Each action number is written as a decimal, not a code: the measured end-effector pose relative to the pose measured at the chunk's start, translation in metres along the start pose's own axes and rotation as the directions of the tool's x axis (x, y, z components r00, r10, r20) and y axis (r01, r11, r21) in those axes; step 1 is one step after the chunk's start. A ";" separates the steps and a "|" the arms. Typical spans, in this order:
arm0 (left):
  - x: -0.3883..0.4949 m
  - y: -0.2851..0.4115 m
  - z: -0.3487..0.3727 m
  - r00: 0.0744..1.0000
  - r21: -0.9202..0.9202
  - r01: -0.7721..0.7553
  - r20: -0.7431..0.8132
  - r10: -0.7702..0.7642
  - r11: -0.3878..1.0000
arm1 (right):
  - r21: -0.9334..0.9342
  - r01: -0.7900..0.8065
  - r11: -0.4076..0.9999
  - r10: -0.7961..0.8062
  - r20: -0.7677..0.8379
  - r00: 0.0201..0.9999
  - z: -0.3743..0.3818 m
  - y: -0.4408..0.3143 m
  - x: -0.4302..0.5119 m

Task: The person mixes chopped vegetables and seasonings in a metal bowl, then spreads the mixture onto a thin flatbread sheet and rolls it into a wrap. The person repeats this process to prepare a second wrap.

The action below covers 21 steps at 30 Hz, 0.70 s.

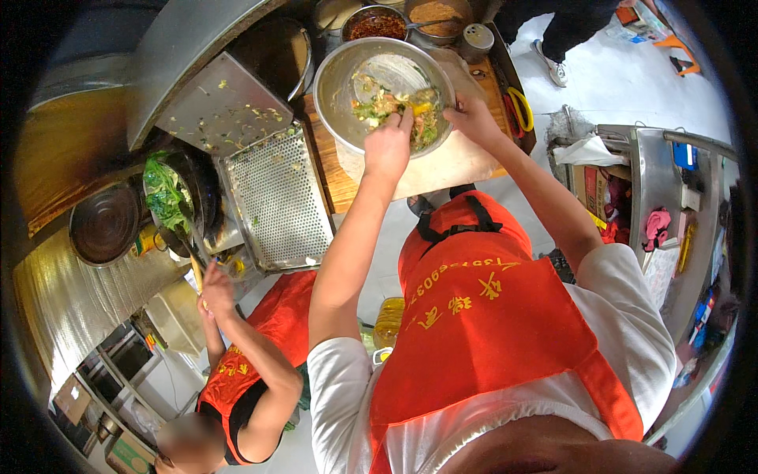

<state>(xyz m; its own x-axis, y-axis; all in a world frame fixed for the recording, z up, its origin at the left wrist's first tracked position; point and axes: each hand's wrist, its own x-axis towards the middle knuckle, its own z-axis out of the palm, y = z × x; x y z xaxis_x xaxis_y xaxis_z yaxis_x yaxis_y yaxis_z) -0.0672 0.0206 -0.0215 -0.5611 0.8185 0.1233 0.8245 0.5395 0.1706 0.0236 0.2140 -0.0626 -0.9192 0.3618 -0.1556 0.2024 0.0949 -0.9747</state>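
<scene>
A wide stainless steel bowl stands tilted on a cloth over a wooden board. Inside lies a mix of chopped greens and pale and orange shreds. My left hand reaches over the near rim, its fingertips down in the mix. Beside those fingers is a yellow piece, partly blurred; whether the fingers grip it is unclear. My right hand grips the bowl's right rim, the thumb at its edge.
Left of the board sits a perforated metal tray with food scraps. A co-worker's hand holds a long-handled tool at a wok of greens. Behind the bowl are a chili bowl and a shaker jar. Yellow-handled scissors lie right.
</scene>
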 end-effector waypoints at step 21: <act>-0.003 0.004 0.028 0.989 0.026 0.070 -0.131 -0.066 0.997 | -0.508 0.330 0.796 -0.467 -0.168 0.868 0.006 -0.012 0.001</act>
<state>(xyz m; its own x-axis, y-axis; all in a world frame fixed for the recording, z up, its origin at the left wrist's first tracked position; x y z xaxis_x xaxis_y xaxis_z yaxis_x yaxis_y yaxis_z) -0.0606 0.0258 -0.0487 -0.6186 0.7484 0.2391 0.7851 0.6002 0.1529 0.0185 0.2078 -0.0521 -0.8357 0.4256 0.3470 0.0298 0.6663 -0.7451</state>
